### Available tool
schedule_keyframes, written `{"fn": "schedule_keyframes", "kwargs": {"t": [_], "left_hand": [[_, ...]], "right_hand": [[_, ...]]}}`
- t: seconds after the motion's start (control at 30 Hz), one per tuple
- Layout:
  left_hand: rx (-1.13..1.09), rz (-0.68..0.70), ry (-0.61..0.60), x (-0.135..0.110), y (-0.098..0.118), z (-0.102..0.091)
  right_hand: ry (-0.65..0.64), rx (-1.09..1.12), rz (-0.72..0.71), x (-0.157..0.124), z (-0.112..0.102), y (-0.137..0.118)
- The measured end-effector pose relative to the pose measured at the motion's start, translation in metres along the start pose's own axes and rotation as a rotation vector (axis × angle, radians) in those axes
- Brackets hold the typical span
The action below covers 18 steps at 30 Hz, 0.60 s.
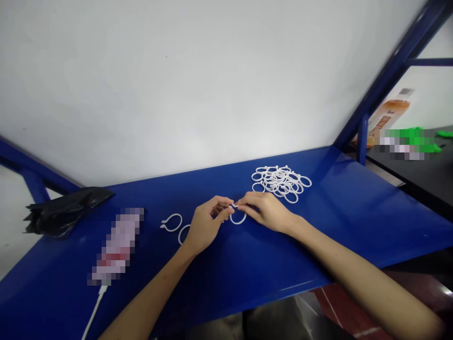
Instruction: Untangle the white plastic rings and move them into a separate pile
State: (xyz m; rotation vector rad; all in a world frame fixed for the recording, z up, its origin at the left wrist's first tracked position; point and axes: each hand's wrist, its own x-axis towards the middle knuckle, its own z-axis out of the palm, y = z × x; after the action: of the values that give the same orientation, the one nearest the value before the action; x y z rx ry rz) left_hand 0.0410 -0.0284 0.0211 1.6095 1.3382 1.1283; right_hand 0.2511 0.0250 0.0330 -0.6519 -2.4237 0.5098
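Observation:
Between my two hands is a white plastic shower curtain ring, its loop hanging down and its clasp ends pinched at the top. My left hand grips the clasp from the left with thumb and fingers closed. From the other side, my right hand pinches it too. The fingertips partly cover the clasp, so I cannot tell whether it is fastened. An unfastened white ring lies left of my left hand. Another ring is partly hidden behind that hand. Beyond my right hand lies a pile of similar rings.
The blue metal shelf meets a white wall. On the left are a black plastic bag and a blurred-out flat object with a white cable. Blue posts frame both sides. A bottle stands on a dark surface at right.

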Motion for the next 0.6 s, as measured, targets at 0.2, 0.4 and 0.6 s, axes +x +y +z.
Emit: {"fn": "schedule_keyframes", "kwargs": {"t": [0.2,0.4,0.6], "left_hand": [[0.099,0.001,0.011,0.000,0.002,0.000],[0.116,-0.023,0.016,-0.002,0.002,0.002],[0.366,0.072,0.015,-0.005,0.006,0.003]], "right_hand": [[-0.086,-0.031,-0.099,-0.001,0.003,-0.005],[-0.076,-0.188,-0.197,-0.007,0.007,-0.011],[-0.047,-0.265,-0.248,-0.008,0.008,-0.008]]}}
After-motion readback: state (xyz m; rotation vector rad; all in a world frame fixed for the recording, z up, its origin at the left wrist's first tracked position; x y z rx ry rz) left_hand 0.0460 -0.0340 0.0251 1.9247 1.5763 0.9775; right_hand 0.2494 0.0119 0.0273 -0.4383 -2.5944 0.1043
